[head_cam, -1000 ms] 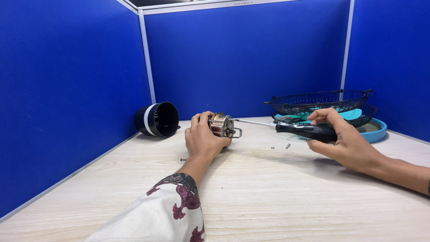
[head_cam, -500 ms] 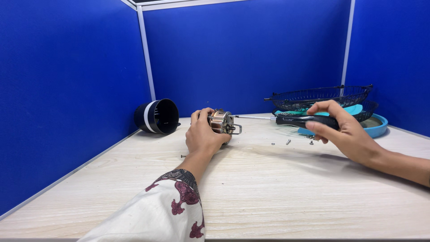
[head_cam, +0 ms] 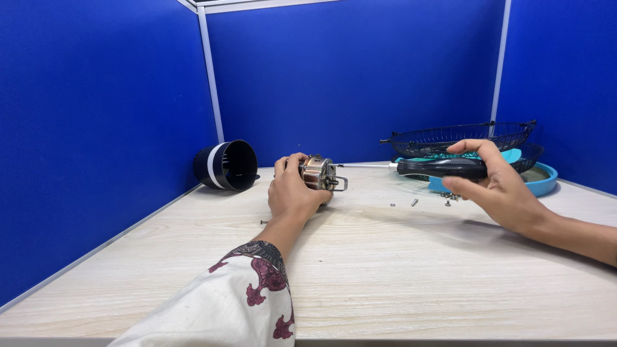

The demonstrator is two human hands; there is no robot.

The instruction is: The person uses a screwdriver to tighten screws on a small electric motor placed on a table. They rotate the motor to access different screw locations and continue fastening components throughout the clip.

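Motor [head_cam: 318, 173] is steadied on the bench [head_cam: 398, 270] by clamped left fingers [head_cam: 292, 173] (right fingers [head_cam: 472, 149] gripping the screwdriver [head_cam: 437, 168]) so the tip meets it.

No packages, labels, signs or screens show anywhere in the view; nothing of that kind stands on the surface [head_cam: 398, 270] or on the blue partition walls [head_cam: 353, 77] around it.
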